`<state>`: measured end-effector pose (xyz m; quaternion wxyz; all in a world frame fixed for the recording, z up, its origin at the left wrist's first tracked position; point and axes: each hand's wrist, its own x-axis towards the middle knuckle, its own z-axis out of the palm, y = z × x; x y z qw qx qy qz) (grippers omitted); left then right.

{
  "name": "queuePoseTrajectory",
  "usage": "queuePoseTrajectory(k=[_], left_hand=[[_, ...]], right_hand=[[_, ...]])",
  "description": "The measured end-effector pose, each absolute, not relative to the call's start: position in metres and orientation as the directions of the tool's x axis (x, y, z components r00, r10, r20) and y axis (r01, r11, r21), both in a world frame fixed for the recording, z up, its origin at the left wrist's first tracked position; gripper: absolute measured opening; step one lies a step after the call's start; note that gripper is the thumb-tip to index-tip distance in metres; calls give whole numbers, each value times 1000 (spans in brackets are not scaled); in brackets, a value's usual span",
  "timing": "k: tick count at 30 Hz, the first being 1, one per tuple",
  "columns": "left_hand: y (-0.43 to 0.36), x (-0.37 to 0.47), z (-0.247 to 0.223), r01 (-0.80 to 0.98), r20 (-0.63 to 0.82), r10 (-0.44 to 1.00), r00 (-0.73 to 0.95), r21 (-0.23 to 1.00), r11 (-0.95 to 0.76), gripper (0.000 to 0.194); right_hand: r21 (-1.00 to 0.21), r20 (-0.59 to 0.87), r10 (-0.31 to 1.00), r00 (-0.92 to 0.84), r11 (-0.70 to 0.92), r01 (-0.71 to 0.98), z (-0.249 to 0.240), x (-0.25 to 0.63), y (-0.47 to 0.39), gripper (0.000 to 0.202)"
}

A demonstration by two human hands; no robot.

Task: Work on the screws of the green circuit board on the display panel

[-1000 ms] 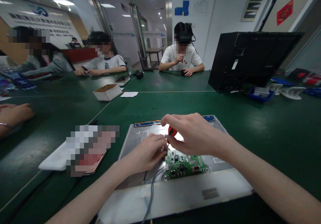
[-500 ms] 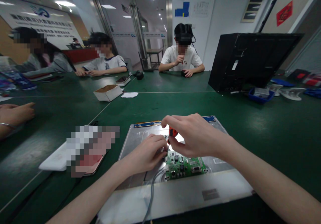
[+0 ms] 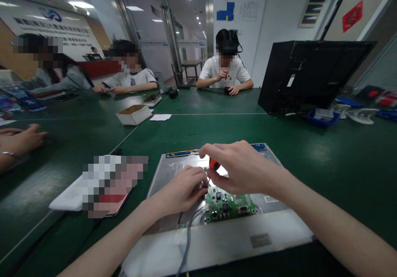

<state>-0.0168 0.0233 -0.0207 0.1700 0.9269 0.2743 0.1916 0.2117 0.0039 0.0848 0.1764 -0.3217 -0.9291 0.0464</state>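
My right hand (image 3: 240,167) grips the red-and-black handle of a screwdriver (image 3: 213,163) with thumb and fingers. Its thin shaft slants down to the upper left corner of a green circuit board (image 3: 229,207). Close to that tip, my left hand (image 3: 182,188) has its fingers closed together at the board's edge; what they hold, if anything, is hidden. The board sits on a silvery metal panel (image 3: 161,177) with a white strip along its near side. A grey cable (image 3: 188,239) runs from the board's left side toward me.
Two blurred, phone-like flat objects, one white (image 3: 70,194) and one pink (image 3: 119,204), lie left of the panel. Another person's hand (image 3: 23,142) rests farther left. Beyond are an open box (image 3: 134,115), a black monitor (image 3: 313,76) and a blue tray (image 3: 323,118). Several people sit around the table.
The screwdriver handle shows a different pattern of red and black, so it has turned slightly. My hands stay almost in place. The other person's hand at left has shifted a little rightward.
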Motion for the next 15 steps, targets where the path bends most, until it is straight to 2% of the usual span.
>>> queuePoseTrajectory(k=[4, 8, 15], left_hand=[[21, -17, -20, 436, 291, 572, 767, 419, -797, 7], [21, -17, -18, 443, 259, 571, 779, 418, -793, 8], [24, -17, -22, 447, 259, 580, 773, 426, -786, 7]], right_hand=[[-181, 289, 623, -727, 781, 597, 85, 212, 4, 22], [-168, 291, 635, -715, 770, 616, 84, 210, 4, 17], [-173, 310, 603, -735, 796, 581, 84, 211, 3, 25]])
